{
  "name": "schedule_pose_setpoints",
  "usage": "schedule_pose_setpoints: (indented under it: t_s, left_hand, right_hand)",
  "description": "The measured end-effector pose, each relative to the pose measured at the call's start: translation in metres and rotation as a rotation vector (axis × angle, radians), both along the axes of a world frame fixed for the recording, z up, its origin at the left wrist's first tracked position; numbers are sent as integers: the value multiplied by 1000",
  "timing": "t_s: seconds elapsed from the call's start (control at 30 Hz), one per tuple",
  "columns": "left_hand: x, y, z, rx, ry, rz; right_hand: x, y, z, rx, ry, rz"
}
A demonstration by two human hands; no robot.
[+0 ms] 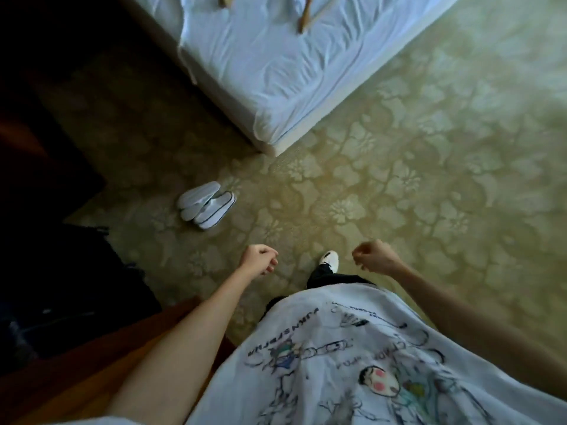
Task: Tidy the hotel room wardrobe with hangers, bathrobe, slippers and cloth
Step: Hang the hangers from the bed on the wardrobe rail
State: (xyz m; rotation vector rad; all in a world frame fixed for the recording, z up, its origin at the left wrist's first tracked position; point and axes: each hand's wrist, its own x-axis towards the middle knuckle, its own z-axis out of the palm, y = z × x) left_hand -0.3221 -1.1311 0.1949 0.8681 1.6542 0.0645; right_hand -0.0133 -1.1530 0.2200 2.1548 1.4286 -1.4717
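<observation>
Slippers (206,205) stacked, long axis diagonal on carpet (399,179).

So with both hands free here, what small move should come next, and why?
Probably step forward and reach the left hand down to the white slippers. They lie heaped together on the carpet, nearer that hand than the wooden hangers on the bed, and the right hand holds nothing either.

The top edge cuts off 2 wooden hangers (310,16) on the bed (276,72).
</observation>
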Motion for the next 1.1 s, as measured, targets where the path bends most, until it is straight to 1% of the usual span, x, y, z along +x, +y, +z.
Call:
schedule_pose_setpoints:
  t_s: [0.07, 0.17, 0.27, 0.47, 0.63, 0.73, 0.87, 0.97, 1.1]
  left_hand:
    - [41, 45, -5, -4, -10, -66]
    - [102, 117, -9, 37, -2, -159]
    - [147, 180, -7, 93, 28, -232]
    - [192, 273, -3, 123, 57, -279]
    - [205, 360, -21, 80, 89, -263]
    - [219, 427, -28, 39, 93, -229]
    - [251, 521, -19, 10, 97, -278]
    - [298, 596, -11, 30, 48, -363]
    - [380, 677, -1, 39, -15, -464]
  right_hand:
    - [43, 14, -3, -10, -13, -76]
    - [103, 49, -8, 35, -34, -199]
    - [141, 98, -4, 95, -20, -286]
    - [146, 232, 10, 190, 115, -279]
    - [148, 359, 5, 234, 166, -223]
    - [169, 432, -6, 231, 134, -227]
    - [221, 496, -8, 150, 64, -265]
    - [274, 527, -10, 138, -19, -386]
    - [336, 542, -5, 107, -91, -551]
